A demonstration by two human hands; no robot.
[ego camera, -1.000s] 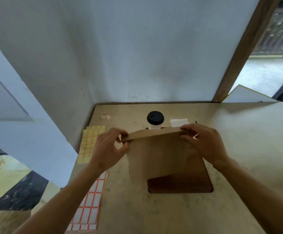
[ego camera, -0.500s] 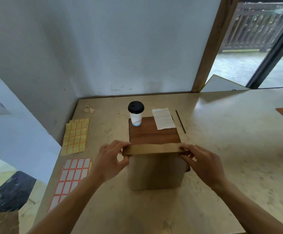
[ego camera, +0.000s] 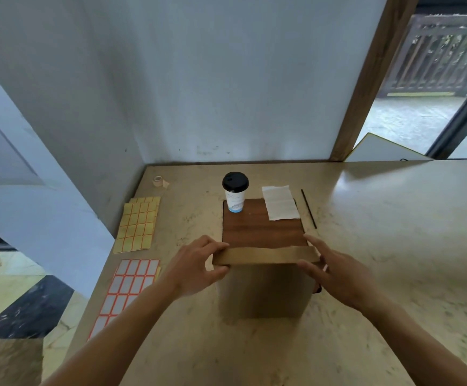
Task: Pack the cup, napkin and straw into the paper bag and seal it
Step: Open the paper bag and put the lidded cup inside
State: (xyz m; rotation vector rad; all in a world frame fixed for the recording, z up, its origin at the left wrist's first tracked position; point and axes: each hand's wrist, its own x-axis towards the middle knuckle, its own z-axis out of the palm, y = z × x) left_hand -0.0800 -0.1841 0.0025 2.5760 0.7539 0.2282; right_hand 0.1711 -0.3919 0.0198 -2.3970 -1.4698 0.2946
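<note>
Paper bag [ego camera: 264, 285] stands mid-worktop [ego camera: 380, 246], board [ego camera: 264, 227] behind it. Cup [ego camera: 235, 195] on board's back-left corner, napkin [ego camera: 280, 202] on back-right, straw [ego camera: 309, 208] just right. Label sheets [ego camera: 137, 224] along left edge.

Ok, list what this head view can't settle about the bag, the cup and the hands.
- Paper bag: its folded top flap and near wall hide the inside; contents cannot be told.
- Cup: print too small to read; the lid hides any fill.
- Left hand and right hand: fingertips tucked behind the flap, so the exact grip is unclear.
- Tape roll: too small for detail.
</note>
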